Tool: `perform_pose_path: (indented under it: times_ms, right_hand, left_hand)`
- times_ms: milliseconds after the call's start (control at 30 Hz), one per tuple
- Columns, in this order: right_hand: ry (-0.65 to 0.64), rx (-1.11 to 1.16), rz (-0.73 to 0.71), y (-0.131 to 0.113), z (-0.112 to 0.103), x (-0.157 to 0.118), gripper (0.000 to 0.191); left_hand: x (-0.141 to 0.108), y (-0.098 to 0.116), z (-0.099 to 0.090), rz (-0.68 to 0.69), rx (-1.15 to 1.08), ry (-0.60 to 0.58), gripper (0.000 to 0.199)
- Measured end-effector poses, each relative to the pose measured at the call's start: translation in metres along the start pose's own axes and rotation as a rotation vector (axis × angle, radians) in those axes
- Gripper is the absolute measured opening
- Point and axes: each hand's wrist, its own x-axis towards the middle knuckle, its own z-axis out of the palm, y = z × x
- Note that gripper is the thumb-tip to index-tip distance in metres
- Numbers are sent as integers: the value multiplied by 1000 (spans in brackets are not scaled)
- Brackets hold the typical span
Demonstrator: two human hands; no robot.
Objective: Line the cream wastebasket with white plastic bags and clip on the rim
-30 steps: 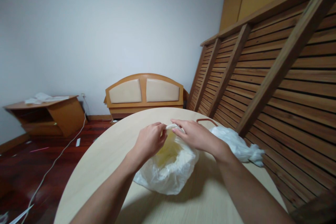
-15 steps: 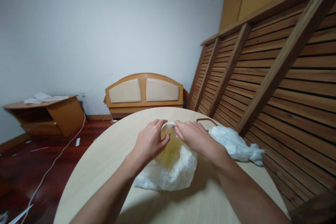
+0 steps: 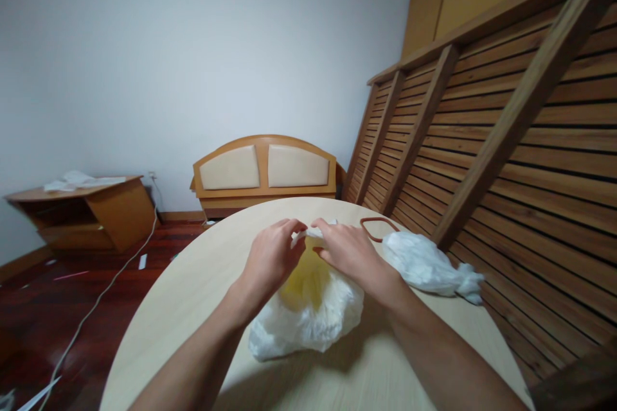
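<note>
A white plastic bag [image 3: 308,331] stands on the table in front of me, bunched and wrinkled around a yellow inside [image 3: 306,282] that looks like a container's wall. My left hand [image 3: 274,257] pinches the far left part of the bag's rim between thumb and fingers. On the far right part of the rim, my right hand [image 3: 354,253] has its fingers curled over the white plastic, the thumb lower down near the yellow inside. To the right lies a second white plastic bag [image 3: 424,263], knotted at one end. Beside it is a reddish-brown ring [image 3: 371,234], partly hidden.
The round pale table [image 3: 193,295] fills the foreground. Slatted wooden panels [image 3: 506,160] lean along the right side. A headboard [image 3: 265,167] stands behind the table. At left are a low cabinet [image 3: 116,212] and a cable [image 3: 108,286] across the dark floor.
The bag's far rim has been pulled up and folded between my hands. My right hand has shifted slightly right, its thumb now lower. More of the reddish-brown ring shows.
</note>
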Motion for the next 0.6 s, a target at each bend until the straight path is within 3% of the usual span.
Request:
perform_pose_path:
  times_ms: [200,333,433,500,600]
  right_hand:
    - [-28,-68,102,-2,3,2,34]
    - [140,-67,42,-7,-4,0,34]
    - [231,-46,-21,-13,-5,-1,15]
    - [161,29,-121,-19,-2,-3,15]
    - [-66,115,-284,-27,8,-6,24]
  left_hand:
    - [1,1,-2,-56,-2,-14,13]
    - [5,-7,-2,-111,-17,-1,11]
    - [9,-13,-3,-151,-38,-8,10]
    - [11,-15,-5,-165,-55,-17,10]
    - [11,-13,-5,-176,-63,-26,11]
